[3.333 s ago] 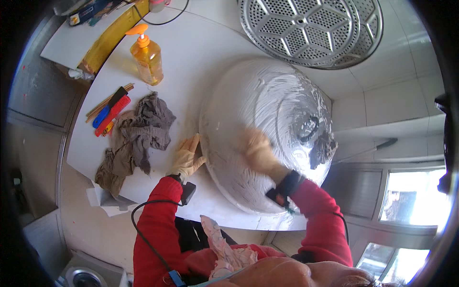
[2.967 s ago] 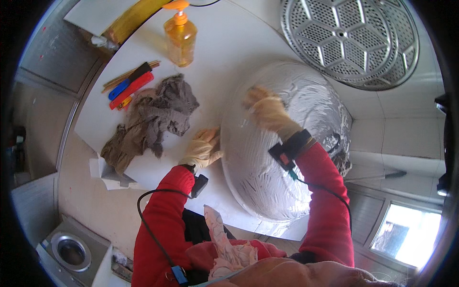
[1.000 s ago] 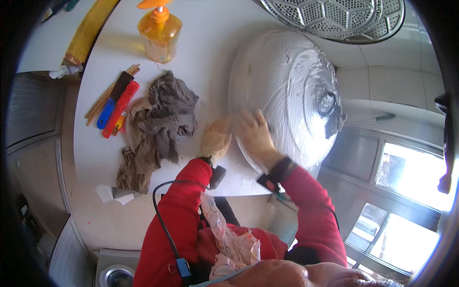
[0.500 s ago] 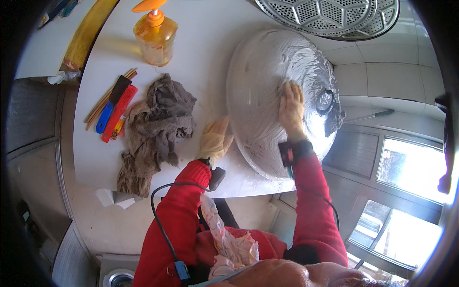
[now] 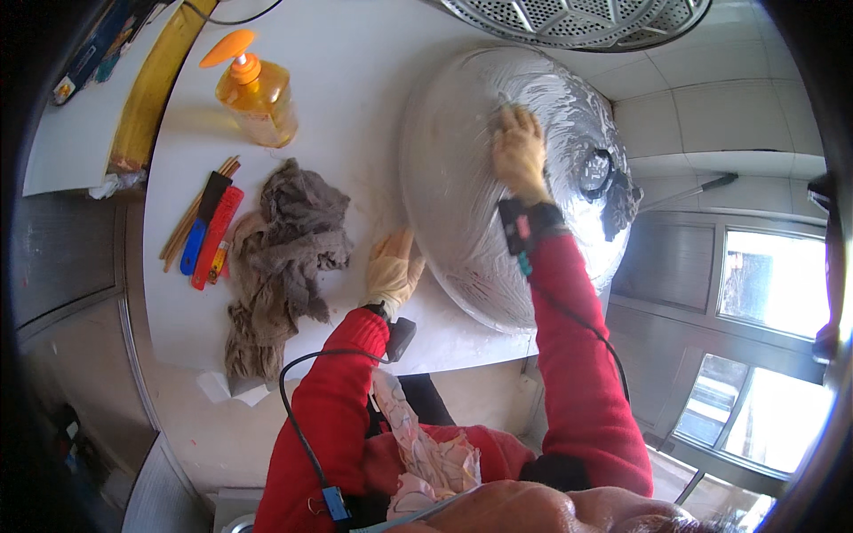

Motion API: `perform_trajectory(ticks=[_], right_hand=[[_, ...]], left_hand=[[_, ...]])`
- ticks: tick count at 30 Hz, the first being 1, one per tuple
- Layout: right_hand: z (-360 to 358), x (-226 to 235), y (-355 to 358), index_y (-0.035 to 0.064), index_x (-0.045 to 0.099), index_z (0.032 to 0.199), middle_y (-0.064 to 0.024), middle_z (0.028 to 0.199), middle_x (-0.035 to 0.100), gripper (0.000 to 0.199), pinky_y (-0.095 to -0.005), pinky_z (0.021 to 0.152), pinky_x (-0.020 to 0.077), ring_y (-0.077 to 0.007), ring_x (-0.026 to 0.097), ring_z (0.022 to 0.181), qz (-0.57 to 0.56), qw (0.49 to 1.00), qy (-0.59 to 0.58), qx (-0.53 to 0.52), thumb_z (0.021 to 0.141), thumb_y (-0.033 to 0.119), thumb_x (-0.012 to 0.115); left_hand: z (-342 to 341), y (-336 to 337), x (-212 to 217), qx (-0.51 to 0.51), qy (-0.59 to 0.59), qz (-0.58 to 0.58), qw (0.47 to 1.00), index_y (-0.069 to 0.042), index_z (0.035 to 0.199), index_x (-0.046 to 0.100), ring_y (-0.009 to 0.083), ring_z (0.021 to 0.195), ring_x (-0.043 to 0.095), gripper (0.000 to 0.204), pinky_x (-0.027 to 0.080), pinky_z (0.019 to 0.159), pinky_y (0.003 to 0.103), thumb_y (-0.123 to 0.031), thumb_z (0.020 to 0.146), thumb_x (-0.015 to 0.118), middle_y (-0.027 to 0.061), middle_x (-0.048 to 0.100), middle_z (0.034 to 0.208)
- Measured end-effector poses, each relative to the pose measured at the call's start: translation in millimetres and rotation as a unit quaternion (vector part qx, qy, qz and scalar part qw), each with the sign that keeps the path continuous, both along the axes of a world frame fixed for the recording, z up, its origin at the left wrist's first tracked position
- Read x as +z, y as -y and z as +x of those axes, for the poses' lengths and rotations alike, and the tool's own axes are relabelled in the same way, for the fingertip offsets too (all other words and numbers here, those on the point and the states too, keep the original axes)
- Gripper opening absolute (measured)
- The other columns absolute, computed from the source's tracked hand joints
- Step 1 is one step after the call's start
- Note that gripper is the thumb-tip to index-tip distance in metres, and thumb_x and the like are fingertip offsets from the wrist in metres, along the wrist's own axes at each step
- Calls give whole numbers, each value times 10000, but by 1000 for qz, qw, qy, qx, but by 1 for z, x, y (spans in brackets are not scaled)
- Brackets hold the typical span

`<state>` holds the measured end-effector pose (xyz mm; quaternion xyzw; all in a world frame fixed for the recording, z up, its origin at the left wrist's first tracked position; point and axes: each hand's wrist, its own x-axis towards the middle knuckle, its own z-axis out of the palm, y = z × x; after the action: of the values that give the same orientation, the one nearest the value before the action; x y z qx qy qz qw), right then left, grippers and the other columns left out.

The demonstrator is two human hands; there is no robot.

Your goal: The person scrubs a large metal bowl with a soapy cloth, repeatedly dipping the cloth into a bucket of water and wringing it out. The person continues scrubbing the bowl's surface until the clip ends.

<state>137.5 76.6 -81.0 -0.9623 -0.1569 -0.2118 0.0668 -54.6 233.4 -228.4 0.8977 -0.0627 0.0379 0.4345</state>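
A big domed metal pan point(image 5: 462, 178), streaked with soapy foam, lies bottom up on the white counter point(image 5: 355, 71). A dark handle point(image 5: 611, 186) sits on its right side. My gloved right hand point(image 5: 520, 155) presses on the top of the dome, fingers pointing away from me. Whether it has a scrubber under the palm is hidden. Spread flat on the counter, my gloved left hand point(image 5: 394, 271) rests right by the dome's near-left rim and holds nothing.
A grey-brown rag point(image 5: 284, 249) lies crumpled left of my left hand. Further left are red and blue handled tools with wooden sticks point(image 5: 206, 229). An orange pump bottle point(image 5: 258, 93) stands at the back, a perforated metal tray point(image 5: 577, 18) beyond the dome.
My right hand has slid from the dome's near-left edge up across it to the far top. My left hand has stayed by the rim.
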Motion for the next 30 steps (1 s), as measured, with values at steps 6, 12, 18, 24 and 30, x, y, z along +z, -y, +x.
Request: perform_trajectory(ticks=[6,12,18,24,30], right_hand=[[-131,-7,21,99,606,1239,-147,1293,543,456,-498,1018,413,-314,516,1206,-195,946,-53,253,798,211,630],[-122,2,81,39,529,1347,-158,1370,517,426,-439,1120,332,-350,414,1318,-10,986,31,-161,929,112,500],[-162,-38,32,176,532,1359,-47,1435,443,526,-535,1136,263,-315,335,1391,-117,986,-112,25,836,184,582],[-223,-38,64,220,493,1405,-102,1493,384,629,-513,1143,237,-330,295,1418,-37,991,14,-128,799,106,620],[-189,-49,28,209,514,1363,-76,1473,406,601,-535,1115,284,-334,313,1400,-82,991,-87,-55,777,236,646]], left_hand=[[2,2,-3,14,33,24,999,-83,1446,369,309,1236,495,636,313,1105,449,-402,920,532,147,521,1355],[0,4,-8,3,8,40,999,-59,1436,384,315,1238,491,631,313,1108,442,-442,946,491,161,524,1345],[2,4,-4,2,27,83,996,-30,1420,394,331,1247,483,623,317,1104,452,-427,950,491,177,506,1370],[2,1,4,-15,-18,74,997,-34,1429,385,331,1276,465,608,308,1111,458,-424,964,430,188,478,1409],[1,0,-6,-27,22,37,999,3,1422,392,416,1278,431,593,303,1112,482,-371,968,460,241,475,1384]])
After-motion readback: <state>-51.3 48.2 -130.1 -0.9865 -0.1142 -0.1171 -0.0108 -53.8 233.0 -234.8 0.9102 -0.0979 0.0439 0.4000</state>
